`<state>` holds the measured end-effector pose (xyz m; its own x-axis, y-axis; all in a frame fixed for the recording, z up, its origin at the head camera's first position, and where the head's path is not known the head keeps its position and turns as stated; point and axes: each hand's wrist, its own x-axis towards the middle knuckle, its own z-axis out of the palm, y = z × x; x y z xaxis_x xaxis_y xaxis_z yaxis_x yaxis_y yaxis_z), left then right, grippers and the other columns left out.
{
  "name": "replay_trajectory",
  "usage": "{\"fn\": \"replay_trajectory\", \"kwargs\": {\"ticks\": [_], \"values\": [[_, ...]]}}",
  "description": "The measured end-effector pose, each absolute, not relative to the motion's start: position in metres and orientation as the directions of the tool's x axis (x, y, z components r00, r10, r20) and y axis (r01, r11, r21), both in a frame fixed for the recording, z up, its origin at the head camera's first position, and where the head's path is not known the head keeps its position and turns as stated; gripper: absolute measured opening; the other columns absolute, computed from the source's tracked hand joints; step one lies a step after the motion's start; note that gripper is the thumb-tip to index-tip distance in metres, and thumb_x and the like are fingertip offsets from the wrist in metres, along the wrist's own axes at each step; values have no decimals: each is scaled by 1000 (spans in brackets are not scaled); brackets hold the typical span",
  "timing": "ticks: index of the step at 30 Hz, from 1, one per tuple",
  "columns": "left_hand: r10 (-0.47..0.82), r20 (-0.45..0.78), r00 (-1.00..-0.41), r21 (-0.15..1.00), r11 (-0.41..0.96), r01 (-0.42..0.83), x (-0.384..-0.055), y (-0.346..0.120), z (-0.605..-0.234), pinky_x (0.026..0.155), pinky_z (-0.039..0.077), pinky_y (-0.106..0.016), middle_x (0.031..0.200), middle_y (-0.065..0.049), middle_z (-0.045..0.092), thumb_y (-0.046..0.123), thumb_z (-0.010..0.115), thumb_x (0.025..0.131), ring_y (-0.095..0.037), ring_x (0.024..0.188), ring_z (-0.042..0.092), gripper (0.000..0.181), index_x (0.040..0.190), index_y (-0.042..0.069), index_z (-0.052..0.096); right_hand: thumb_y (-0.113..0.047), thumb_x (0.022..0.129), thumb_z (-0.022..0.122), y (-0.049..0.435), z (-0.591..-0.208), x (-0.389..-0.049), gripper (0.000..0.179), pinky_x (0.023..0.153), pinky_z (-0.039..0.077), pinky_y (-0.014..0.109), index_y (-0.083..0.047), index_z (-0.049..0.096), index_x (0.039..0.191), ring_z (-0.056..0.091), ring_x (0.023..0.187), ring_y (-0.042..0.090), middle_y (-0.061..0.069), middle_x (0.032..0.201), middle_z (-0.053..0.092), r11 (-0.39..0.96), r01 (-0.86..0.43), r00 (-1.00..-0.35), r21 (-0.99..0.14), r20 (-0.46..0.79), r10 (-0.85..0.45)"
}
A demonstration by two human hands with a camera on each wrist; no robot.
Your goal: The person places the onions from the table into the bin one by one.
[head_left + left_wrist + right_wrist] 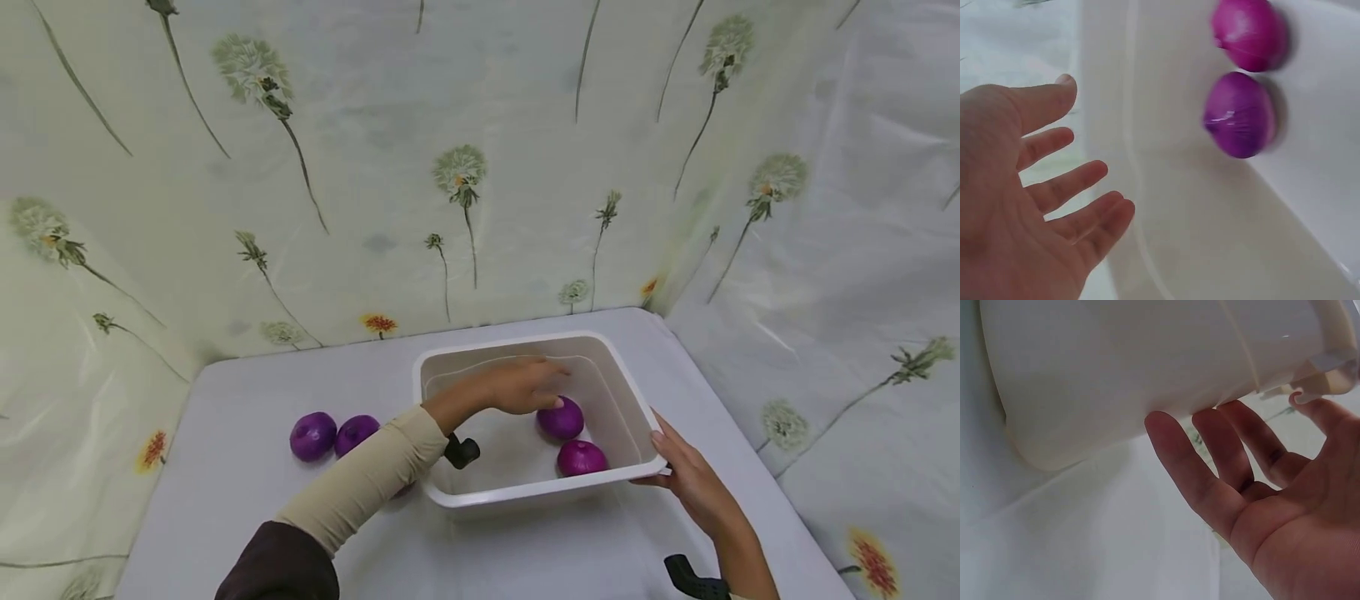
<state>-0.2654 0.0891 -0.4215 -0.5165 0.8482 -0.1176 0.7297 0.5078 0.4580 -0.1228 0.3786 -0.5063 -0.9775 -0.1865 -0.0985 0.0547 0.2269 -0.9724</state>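
Onions, a pair, lie in the tub; expect them firm, light, slick, so cup each round its middle. Your left hand has its fingers apart near them; your right hand grips the tub.

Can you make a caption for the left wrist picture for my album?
Left hand, fingers spread, holding nothing, with a purple round thing and a pinker one in the white bin.

Flower-print sheeting behind white table
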Motion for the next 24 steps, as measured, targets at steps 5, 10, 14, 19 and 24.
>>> {"fn": "replay_trajectory", "kwargs": {"ticks": [5,10,14,19,24], "values": [[818,20,-575,504,489,712,-257,59,-403,114,41,-37,145,-6,54,32,55,104,-22,136,48,43,142,14,54,-36,111,29,380,-506,-122,54,84,60,41,-27,13,162,63,113,10,-12,143,38,234,51,-980,-971,-94,-178],[749,187,-635,548,457,701,-251,26,-399,113,41,-43,138,-7,58,28,58,102,-25,133,50,36,135,13,59,-35,111,29,380,-505,-122,54,83,60,41,-27,12,162,64,111,10,-16,140,39,242,50,-978,-969,-97,-185],[672,283,-684,567,458,685,-246,-3,-402,110,44,-46,136,-5,61,26,60,101,-25,131,53,34,133,14,61,-33,111,29,377,-507,-123,54,82,60,41,-25,12,162,65,108,10,-16,138,42,236,39,-977,-971,-86,-194],[556,333,-761,624,475,620,-242,-44,-413,104,49,-47,135,-6,62,24,62,100,-25,130,55,34,132,12,62,-31,111,29,375,-509,-126,54,81,60,40,-24,12,162,65,108,8,-17,138,43,206,17,-976,-978,-61,-210],[440,243,-864,749,480,456,-231,-85,-437,96,55,-47,138,-11,59,23,61,101,-32,128,55,37,136,9,59,-30,111,28,375,-511,-127,54,81,60,36,-25,11,162,64,107,5,-21,137,43,195,19,-974,-981,-62,-217]]}}
